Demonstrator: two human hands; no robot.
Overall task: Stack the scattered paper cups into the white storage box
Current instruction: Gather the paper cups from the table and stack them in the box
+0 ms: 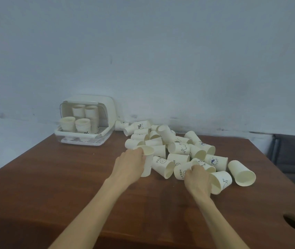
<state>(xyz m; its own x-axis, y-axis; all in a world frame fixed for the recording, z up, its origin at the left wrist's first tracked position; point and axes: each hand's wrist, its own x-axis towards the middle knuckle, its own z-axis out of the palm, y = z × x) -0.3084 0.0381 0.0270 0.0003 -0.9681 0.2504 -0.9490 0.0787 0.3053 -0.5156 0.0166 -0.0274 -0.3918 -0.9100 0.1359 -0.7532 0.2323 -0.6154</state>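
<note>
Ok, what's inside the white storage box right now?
The white storage box holds four stacks of paper cups standing mouth up on its slatted rack, two in front, two behind. The front stacks hide the lower back ones, so cup counts can't be told.

Both forearms are bare to the frame edge (no sleeves, watch or rings).

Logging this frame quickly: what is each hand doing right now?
Left hand: holding an upright paper cup.
Right hand: gripping a cup on its side in the pile.
</note>
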